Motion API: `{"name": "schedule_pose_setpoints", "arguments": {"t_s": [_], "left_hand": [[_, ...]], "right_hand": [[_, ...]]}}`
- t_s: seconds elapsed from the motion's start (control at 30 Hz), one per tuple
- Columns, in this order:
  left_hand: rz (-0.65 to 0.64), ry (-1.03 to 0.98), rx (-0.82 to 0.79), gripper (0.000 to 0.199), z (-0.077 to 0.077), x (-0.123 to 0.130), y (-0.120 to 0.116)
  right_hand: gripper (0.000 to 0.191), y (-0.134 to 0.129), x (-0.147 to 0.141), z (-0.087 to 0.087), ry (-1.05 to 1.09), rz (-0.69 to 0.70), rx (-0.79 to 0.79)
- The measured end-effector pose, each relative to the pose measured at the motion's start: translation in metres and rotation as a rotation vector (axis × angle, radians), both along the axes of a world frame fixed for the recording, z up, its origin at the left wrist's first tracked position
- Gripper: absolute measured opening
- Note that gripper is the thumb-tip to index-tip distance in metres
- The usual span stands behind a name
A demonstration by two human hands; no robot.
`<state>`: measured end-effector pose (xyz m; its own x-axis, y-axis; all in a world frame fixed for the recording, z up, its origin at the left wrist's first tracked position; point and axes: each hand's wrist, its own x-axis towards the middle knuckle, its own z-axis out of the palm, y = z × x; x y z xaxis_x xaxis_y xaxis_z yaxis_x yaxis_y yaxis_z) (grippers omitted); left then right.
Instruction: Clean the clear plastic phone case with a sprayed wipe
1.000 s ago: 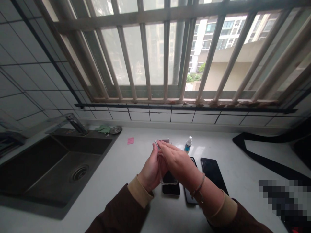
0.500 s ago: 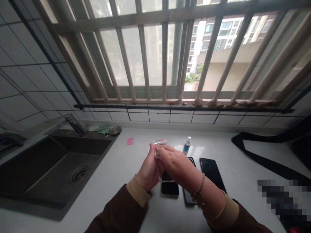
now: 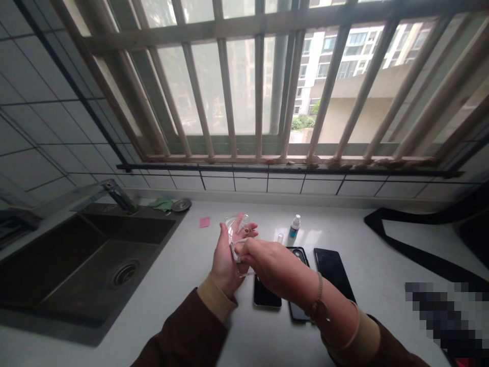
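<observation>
Left hand (image 3: 223,262) palm up, fingers spread behind a clear phone case (image 3: 234,229), thumb along its left side; hold looks loose, case resting in the palm above the counter (image 3: 244,336). Right hand (image 3: 263,257) reaches across from the right, fingers curled closed on a folded white cloth (image 3: 236,253), which is against the case; exact contact partly hidden by the fingers. Bracelet (image 3: 318,293) on right wrist. Below and just near of the hands, a black phone (image 3: 267,295) lies flat, its far end covered by the right hand. To its right, a dark phone with camera lenses (image 3: 298,255), partly under the forearm; farther right, a black slab (image 3: 334,272). Far side: white bottle with blue label (image 3: 293,228), upright, small clear cap (image 3: 280,238) just left of it. Pink note (image 3: 205,222) left of the hands. Far left: sink (image 3: 133,229), faucet (image 3: 121,198), green rag (image 3: 161,204).
</observation>
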<state>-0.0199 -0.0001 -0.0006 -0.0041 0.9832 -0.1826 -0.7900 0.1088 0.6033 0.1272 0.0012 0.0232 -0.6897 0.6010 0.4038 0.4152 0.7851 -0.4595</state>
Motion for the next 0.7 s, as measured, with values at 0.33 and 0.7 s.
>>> {"name": "schedule_pose_setpoints", "arguments": {"t_s": [0.33, 0.7], "left_hand": [[0.051, -0.098, 0.019, 0.059, 0.005, -0.005, 0.003], [-0.035, -0.046, 0.091, 0.056, 0.004, 0.003, 0.003]], "right_hand": [[0.008, -0.006, 0.009, 0.022, -0.082, 0.014, -0.373], [0.022, 0.016, 0.034, 0.029, 0.713, -0.118, -1.052]]}}
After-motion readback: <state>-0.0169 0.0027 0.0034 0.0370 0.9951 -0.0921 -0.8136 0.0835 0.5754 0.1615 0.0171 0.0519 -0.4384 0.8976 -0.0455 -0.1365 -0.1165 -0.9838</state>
